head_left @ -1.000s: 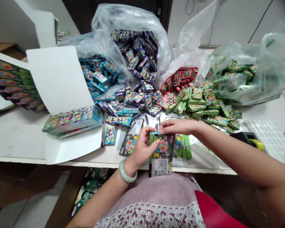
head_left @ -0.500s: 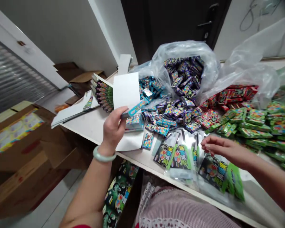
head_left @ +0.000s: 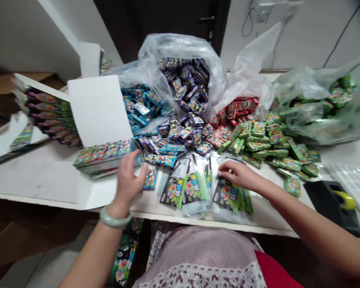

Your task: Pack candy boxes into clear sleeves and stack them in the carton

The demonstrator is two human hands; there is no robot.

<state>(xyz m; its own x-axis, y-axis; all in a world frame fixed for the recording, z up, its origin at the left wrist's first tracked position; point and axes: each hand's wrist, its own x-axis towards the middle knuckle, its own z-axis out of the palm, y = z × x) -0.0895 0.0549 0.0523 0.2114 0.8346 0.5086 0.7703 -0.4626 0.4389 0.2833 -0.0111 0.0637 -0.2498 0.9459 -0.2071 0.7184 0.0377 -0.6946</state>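
The left hand (head_left: 127,182), slightly blurred, is open, thumb apart, beside the right end of the row of boxes (head_left: 103,154) in the white carton (head_left: 99,108). The right hand (head_left: 238,174) curls its fingers at the top of a printed bag (head_left: 226,195) on the surface (head_left: 48,176), grip unclear; loose boxes (head_left: 195,134) in 4 colours lie behind.

One left hand (head_left: 128,182), one right hand (head_left: 235,174), one bangle (head_left: 115,219), one tape dispenser (head_left: 327,200), one open white carton (head_left: 96,108). Looks like four big plastic bags (head_left: 180,42). At least four overlapping flat pouches (head_left: 174,190). Little boxes (head_left: 258,129) in four main colours, way too many to count lol.
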